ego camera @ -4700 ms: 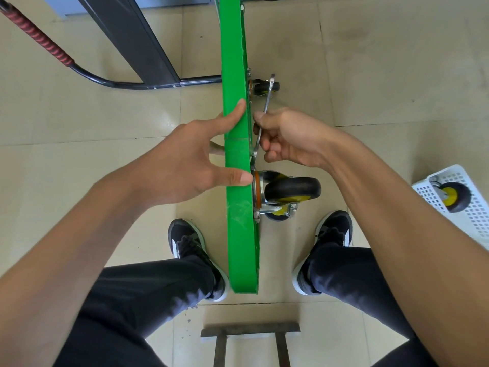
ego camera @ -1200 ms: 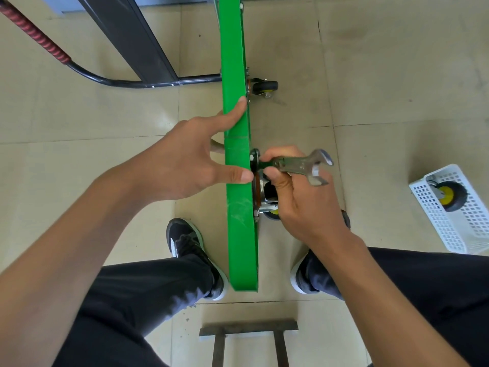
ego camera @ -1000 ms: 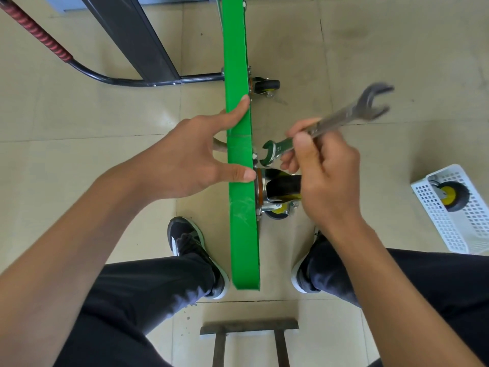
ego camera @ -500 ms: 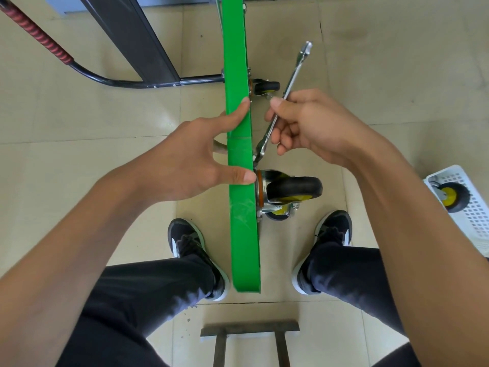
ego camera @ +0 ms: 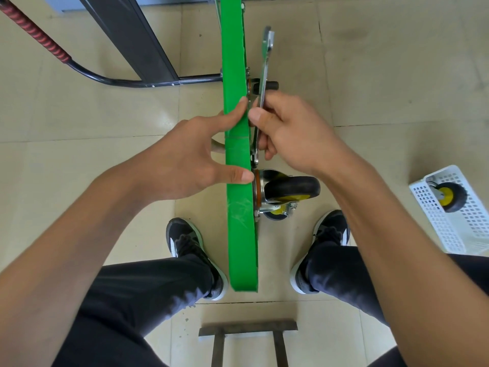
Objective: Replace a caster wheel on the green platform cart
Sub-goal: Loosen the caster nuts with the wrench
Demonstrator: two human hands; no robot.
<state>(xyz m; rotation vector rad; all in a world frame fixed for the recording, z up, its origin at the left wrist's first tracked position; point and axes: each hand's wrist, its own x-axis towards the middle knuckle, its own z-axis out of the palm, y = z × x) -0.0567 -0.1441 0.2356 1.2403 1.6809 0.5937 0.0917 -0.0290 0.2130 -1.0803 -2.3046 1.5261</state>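
Cart: the green platform cart (ego camera: 239, 181) stands on its edge on the tiled floor (ego camera: 383, 75), seen edge-on as a narrow green strip running from 12 o'clock down to 6 o'clock, between the person's two feet.
Near caster: a caster wheel (ego camera: 291, 188) with a black tyre and yellow hub is mounted on the cart's underside, sticking out toward 3 o'clock, just below the right hand.
Far caster: a second caster (ego camera: 272, 84) shows on the same face toward 12 o'clock, partly hidden behind the wrench.
Left hand: the left hand (ego camera: 182, 162) rests on the cart's edge from the 9 o'clock side, fingers spread, forefinger tip and thumb tip lying across the green edge; the other fingertips reach behind the deck.
Right hand: the right hand (ego camera: 293, 131) grips the wrench (ego camera: 263, 83), fingers curled round its shaft with the thumb pressed on top.
Wrench: it lies close along the underside, its upper end pointing to 12 o'clock, its lower end (ego camera: 254, 154) at the caster's mounting plate; whether it sits on a bolt cannot be told.
Basket: a white perforated basket (ego camera: 449, 229) sits on the floor at 3 o'clock, well apart from the cart, holding a spare wheel (ego camera: 449, 196).
Handle: the cart's dark handle bar (ego camera: 111, 80) with a red grip (ego camera: 34, 33) lies at 10 o'clock.
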